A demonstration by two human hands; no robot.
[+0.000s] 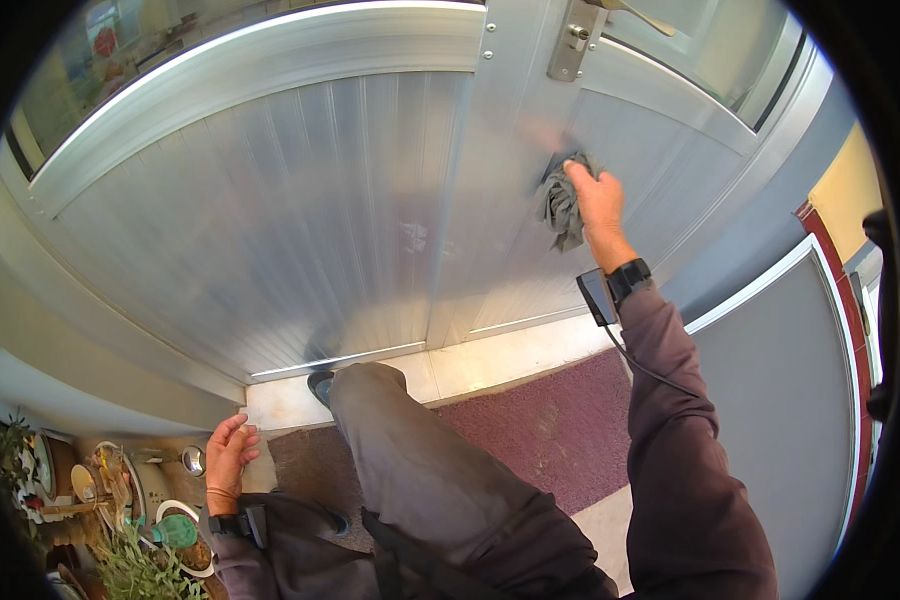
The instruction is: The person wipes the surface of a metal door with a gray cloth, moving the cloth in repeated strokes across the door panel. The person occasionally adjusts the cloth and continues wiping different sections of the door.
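My right hand point(598, 199) grips a crumpled grey cloth point(562, 202) against the silvery metal door point(360, 187), below its lock plate. The hand's blurred reflection shows in the door's shiny surface. At the lower left, my left hand point(229, 457) is held away from the door with its fingers loosely apart and nothing in them. A lock cylinder point(578, 32) and part of the brass-coloured door handle point(649, 16) show at the top right. Glass panes point(690, 37) sit above the door's ribbed lower panels.
My foot point(319, 386) rests by the pale threshold point(412, 375). A purplish-red mat point(547, 427) lies below it. Potted plants point(139, 562), a green plastic bottle point(174, 530) and a metal bowl point(193, 460) crowd the lower left. On the right stands a white-framed grey panel point(780, 397).
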